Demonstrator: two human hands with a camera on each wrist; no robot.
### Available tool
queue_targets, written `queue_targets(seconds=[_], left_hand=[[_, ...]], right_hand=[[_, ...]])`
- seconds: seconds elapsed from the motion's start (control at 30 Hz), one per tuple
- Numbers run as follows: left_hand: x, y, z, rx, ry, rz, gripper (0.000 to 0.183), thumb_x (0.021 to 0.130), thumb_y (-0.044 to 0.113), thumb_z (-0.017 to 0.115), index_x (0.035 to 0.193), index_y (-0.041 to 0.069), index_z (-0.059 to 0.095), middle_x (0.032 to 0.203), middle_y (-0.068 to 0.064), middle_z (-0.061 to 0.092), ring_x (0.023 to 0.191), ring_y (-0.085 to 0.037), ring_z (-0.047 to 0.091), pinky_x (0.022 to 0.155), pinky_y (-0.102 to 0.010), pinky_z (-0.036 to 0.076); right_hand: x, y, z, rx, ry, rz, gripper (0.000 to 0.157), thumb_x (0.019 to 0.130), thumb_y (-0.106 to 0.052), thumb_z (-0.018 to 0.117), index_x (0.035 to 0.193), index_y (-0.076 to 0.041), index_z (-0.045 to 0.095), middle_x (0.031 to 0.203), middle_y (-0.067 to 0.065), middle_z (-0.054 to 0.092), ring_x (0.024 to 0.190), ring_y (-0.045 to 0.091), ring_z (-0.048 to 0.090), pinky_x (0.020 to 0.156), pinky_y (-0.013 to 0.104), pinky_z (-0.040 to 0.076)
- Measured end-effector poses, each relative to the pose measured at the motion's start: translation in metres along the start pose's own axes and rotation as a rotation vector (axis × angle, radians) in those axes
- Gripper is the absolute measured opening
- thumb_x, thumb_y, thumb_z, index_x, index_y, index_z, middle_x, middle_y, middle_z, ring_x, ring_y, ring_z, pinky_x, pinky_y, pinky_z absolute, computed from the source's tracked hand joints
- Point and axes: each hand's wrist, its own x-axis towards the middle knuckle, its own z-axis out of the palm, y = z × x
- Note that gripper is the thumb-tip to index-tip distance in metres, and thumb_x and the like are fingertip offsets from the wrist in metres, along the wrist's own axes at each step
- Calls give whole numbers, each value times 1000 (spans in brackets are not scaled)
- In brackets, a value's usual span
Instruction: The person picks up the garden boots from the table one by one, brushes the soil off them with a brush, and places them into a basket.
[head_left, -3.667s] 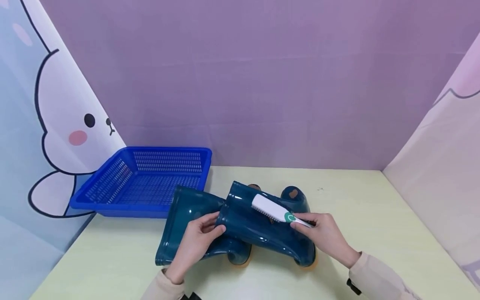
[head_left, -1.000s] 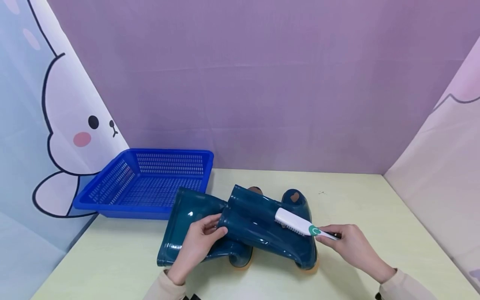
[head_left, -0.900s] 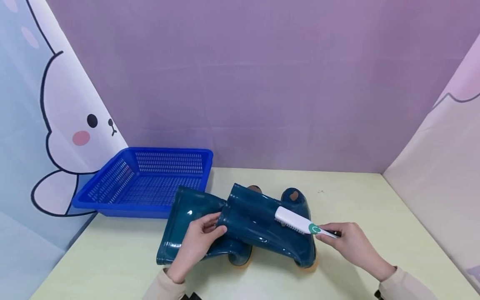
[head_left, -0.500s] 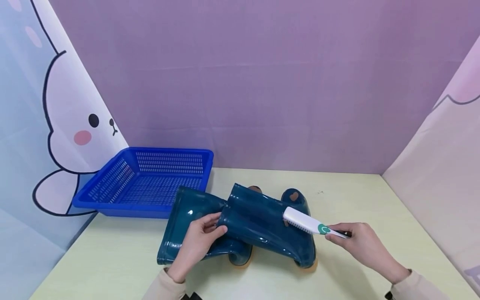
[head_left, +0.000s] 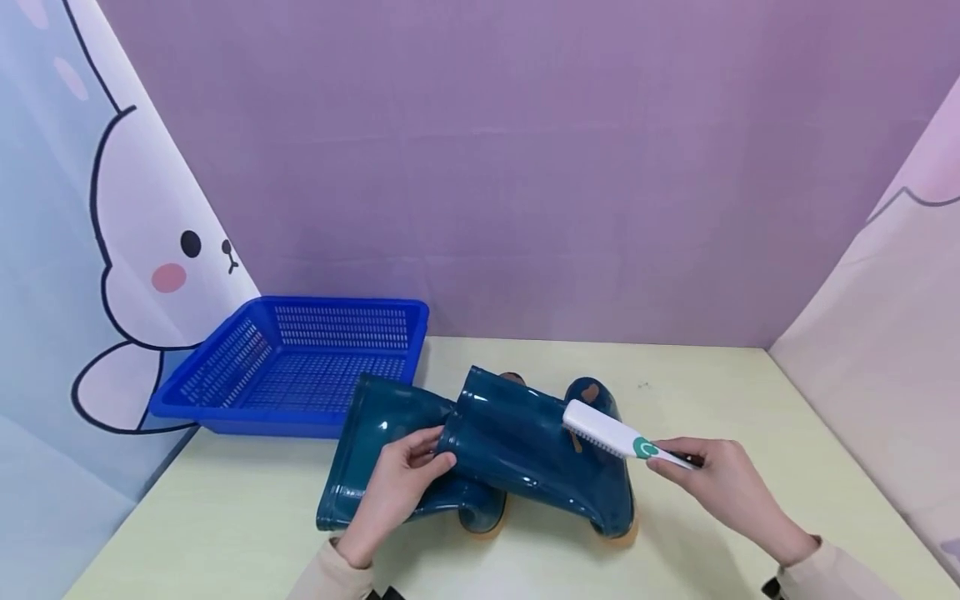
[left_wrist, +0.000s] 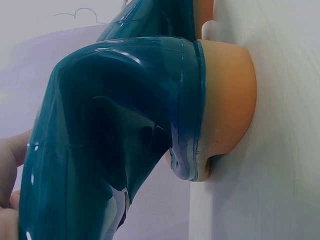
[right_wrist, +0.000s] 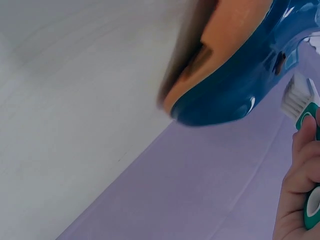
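Two dark teal rubber boots with tan soles stand on the table, their shafts folded over to the left. At the top edge of the right boot (head_left: pixel 517 454), my left hand (head_left: pixel 397 483) holds the rim between thumb and fingers, in front of the left boot (head_left: pixel 378 433). My right hand (head_left: pixel 723 483) grips the handle of a white and green scrub brush (head_left: pixel 603 429). Its bristles face down at the ankle of the right boot, beside a brown smear (head_left: pixel 576 442). Another brown patch (head_left: pixel 591 392) marks that boot's toe. In the right wrist view the bristles (right_wrist: pixel 298 95) point toward the boot.
A blue plastic basket (head_left: pixel 288 414) with slotted sides stands at the back left, just behind the left boot. A purple cloth backdrop (head_left: pixel 525 208) borders the pale table (head_left: pixel 705 400) at the back, with printed cloth panels at both sides.
Over the last seconds my right hand has moved the brush rightward from the boot's shaft to its ankle, lately slightly up. The left hand and boots stay in place.
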Motion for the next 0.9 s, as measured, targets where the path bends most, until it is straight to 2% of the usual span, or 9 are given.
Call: queue_targets(seconds=[0.3, 0.43, 0.7, 0.9], left_hand=[[-1, 0, 0, -7, -4, 12, 45, 83, 26, 64, 122, 5, 56, 115, -15, 61, 100, -25, 63, 82, -36, 52], [0, -1, 0, -10, -2, 12, 44, 83, 25, 65, 122, 6, 56, 115, -15, 62, 99, -25, 63, 82, -36, 52], [0, 0, 0, -9, -9, 9, 45, 83, 28, 64, 122, 6, 56, 116, -15, 61, 101, -25, 63, 82, -36, 52], [1, -1, 0, 1, -6, 5, 44, 83, 27, 64, 122, 7, 57, 116, -15, 61, 101, -25, 62, 82, -36, 52]], right_hand=[[14, -16, 19, 74, -70, -47, 21, 76, -24, 72, 93, -11, 73, 86, 1, 70, 59, 1, 49, 51, 18, 41], [16, -16, 24, 57, -107, -45, 24, 77, -24, 71, 96, -9, 72, 88, 3, 71, 57, 1, 47, 49, 17, 39], [9, -6, 19, -39, -76, -61, 23, 78, -20, 70, 98, -8, 71, 89, 4, 71, 55, 0, 44, 45, 17, 34], [3, 4, 14, -62, -65, -21, 23, 77, -22, 71, 97, -10, 72, 87, 3, 70, 48, 2, 36, 43, 18, 30]])
